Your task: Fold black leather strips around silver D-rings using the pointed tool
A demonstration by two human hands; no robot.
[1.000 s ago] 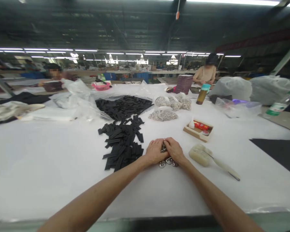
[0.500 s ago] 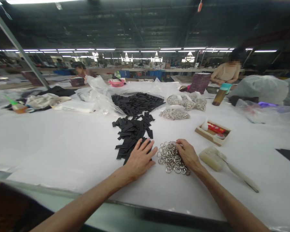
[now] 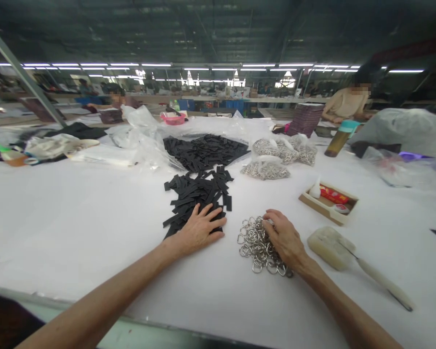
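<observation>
My left hand (image 3: 199,231) lies palm down with fingers spread over the near end of a loose pile of black strips (image 3: 194,194). My right hand (image 3: 284,238) curves around the right side of a heap of silver metal D-rings (image 3: 256,245). Its fingers are slightly bent with the thumb side toward the rings, and its fingertips touch the heap's top edge. Nothing shows gripped in either hand. Behind the loose strips, a larger mass of black strips (image 3: 207,152) spills from a clear plastic bag (image 3: 141,140).
Several clear bags of metal rings (image 3: 265,167) sit beyond the heap. To the right are a small open box (image 3: 318,209), a pale block (image 3: 329,247) with a handled tool (image 3: 383,282) against it, and a bottle (image 3: 339,140). A co-worker (image 3: 349,104) sits at the back right.
My left hand has shifted left, away from the rings and further onto the black strips. My right hand stays beside the rings. The camera view has tilted down slightly.
</observation>
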